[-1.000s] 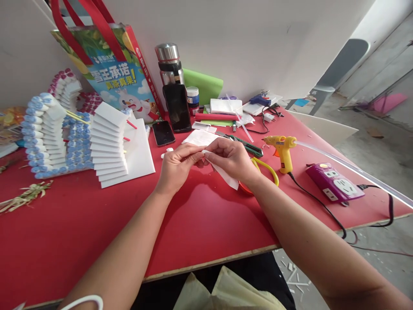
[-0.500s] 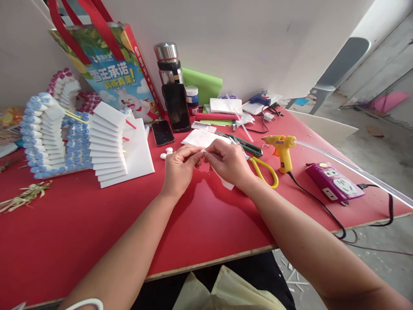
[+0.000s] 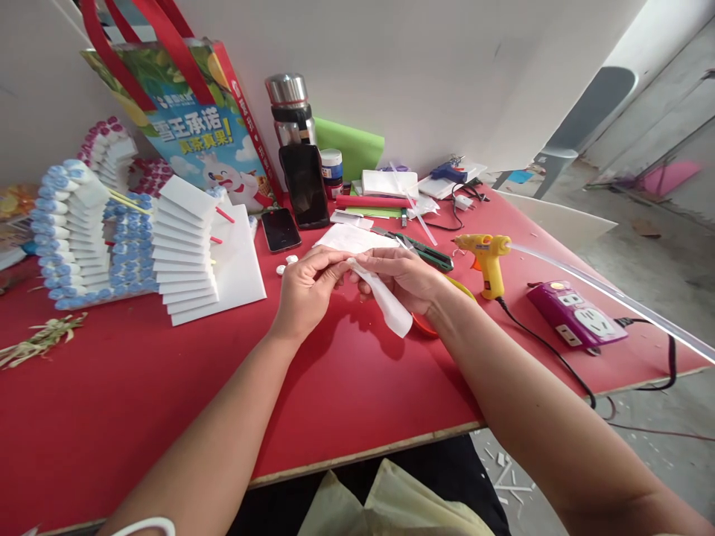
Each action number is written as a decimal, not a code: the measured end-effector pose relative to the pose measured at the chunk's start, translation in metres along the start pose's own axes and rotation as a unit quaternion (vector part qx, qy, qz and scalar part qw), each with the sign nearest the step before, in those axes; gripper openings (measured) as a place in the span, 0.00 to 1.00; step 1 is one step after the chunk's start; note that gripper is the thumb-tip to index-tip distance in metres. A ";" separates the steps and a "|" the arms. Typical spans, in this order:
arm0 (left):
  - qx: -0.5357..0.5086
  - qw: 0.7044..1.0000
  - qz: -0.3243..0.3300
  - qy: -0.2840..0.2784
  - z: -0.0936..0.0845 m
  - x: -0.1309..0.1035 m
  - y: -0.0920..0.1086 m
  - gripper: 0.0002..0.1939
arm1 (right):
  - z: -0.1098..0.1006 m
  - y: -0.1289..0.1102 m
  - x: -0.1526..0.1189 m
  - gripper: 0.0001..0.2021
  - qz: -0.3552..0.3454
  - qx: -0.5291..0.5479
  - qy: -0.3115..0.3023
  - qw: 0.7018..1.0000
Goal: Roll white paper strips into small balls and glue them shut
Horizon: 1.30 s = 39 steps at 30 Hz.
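Note:
Both hands meet above the red table, pinching a strip of thin white paper (image 3: 391,305). My left hand (image 3: 310,286) is closed, with thumb and forefinger on the gathered end of the strip. Thumb and fingers of my right hand (image 3: 399,275) are closed on the same end from the other side, and the loose part hangs down towards me. A few small white rolled pieces (image 3: 287,264) lie just left of my left hand. Partly hidden under my right hand and wrist are scissors (image 3: 463,289) with yellow and red on the handles.
A yellow glue gun (image 3: 487,260) stands on the right, by a purple power strip (image 3: 578,316). At the back are a green cutter knife (image 3: 427,254), phones (image 3: 304,186), a flask (image 3: 290,112) and a bag (image 3: 195,134). White and blue fan-shaped pieces (image 3: 187,253) stand left.
My right hand has turned and its fingers have opened out somewhat, so the white strip shows more fully, hanging in front of it. The left hand stays nearly in place.

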<state>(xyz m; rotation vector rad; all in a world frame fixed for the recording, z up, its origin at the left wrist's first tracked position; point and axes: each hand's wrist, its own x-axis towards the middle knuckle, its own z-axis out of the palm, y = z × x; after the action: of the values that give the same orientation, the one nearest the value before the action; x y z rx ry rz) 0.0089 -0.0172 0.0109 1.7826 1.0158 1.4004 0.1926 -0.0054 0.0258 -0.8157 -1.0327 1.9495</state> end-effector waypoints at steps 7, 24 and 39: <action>-0.054 0.996 -0.067 0.022 0.004 -0.001 0.001 0.10 | 0.003 -0.002 0.000 0.16 -0.059 -0.061 0.023 0.996; -0.118 0.978 -0.135 0.108 0.012 -0.001 -0.003 0.09 | 0.009 0.012 0.003 0.14 -0.223 -0.399 0.156 0.876; -0.280 0.913 -0.290 0.068 -0.001 0.007 -0.009 0.14 | 0.003 0.003 0.000 0.13 -0.228 -0.545 0.052 0.805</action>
<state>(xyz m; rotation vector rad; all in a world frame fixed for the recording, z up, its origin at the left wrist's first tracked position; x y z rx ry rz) 0.0068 -0.0068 0.0063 0.8775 0.9755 1.2633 0.1892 -0.0078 0.0241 -1.0841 -2.0823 0.7595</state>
